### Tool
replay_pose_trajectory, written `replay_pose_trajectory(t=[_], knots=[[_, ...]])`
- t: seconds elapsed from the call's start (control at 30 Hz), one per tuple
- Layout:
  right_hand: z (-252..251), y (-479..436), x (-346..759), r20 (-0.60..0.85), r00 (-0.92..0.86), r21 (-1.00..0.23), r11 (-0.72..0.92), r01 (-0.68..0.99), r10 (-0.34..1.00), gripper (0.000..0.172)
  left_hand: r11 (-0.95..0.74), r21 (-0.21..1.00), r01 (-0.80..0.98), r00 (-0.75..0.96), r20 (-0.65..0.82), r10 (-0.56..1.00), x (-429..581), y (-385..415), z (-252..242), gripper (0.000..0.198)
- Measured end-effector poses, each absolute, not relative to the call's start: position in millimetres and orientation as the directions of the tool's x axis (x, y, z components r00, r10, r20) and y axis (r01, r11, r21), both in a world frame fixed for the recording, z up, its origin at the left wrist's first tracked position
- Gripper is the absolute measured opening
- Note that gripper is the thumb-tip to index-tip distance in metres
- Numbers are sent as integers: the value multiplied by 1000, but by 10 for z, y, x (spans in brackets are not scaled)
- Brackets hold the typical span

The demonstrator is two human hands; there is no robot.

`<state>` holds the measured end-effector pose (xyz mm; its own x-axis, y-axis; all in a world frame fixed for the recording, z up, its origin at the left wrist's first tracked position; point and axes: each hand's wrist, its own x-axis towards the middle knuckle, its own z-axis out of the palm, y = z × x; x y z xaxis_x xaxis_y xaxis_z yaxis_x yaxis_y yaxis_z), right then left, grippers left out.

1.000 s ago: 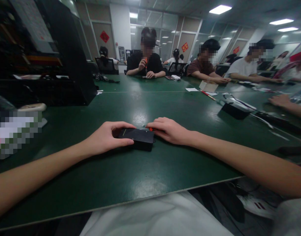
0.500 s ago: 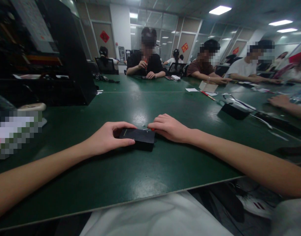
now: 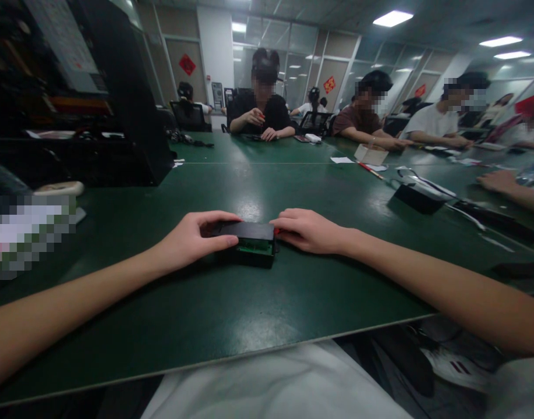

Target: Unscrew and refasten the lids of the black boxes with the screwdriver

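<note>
Box point(image 3: 248, 231), small and black, sits centre frame on the green desk point(image 3: 249, 308), near side open w/ a green board point(image 3: 254, 247) showing inside. Left hand point(image 3: 192, 235) clamps its left end: thumb on the near edge, fingers point(image 3: 225, 216) curled over the far edge, so closed on the box. Right hand point(image 3: 308, 230) lies at the box's right end, fingers narrow and pinched on a red tool point(image 3: 276, 231); only a red speck shows, rest hidden, so can't tell what kind. Judging by this, step in hand is work at the right end of the box w/ the left hand steadying it. Any further move calls for a firm left grip so the box doesn't slide, and fine control at the tool tip. Right of frame, well apart: another black box point(image 3: 417, 195). Far side: other people seated. Upper left: dark rack point(image 3: 131, 116).
</note>
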<state>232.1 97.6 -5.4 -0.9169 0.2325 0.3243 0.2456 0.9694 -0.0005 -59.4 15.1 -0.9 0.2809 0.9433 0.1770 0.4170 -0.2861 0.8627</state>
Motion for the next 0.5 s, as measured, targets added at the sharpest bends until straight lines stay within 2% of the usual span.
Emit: replay_pose_trajectory(t=[0.17,0.3,0.4,0.5], knots=[[-10,989,2387,277,-886,-57,927,371,372,34,-213,950,227,145,183,972,-617,217,-66,56],[16,969,2358,257,-860,-74,896,438,441,34,-216,971,104,105,205,973,-648,284,-137,49],[19,955,2342,250,-842,-55,875,480,478,34,-196,979,62,75,191,979,-645,303,-160,41],[23,947,2344,315,-828,-54,880,473,464,36,-157,987,39,70,154,986,-628,305,-166,38]])
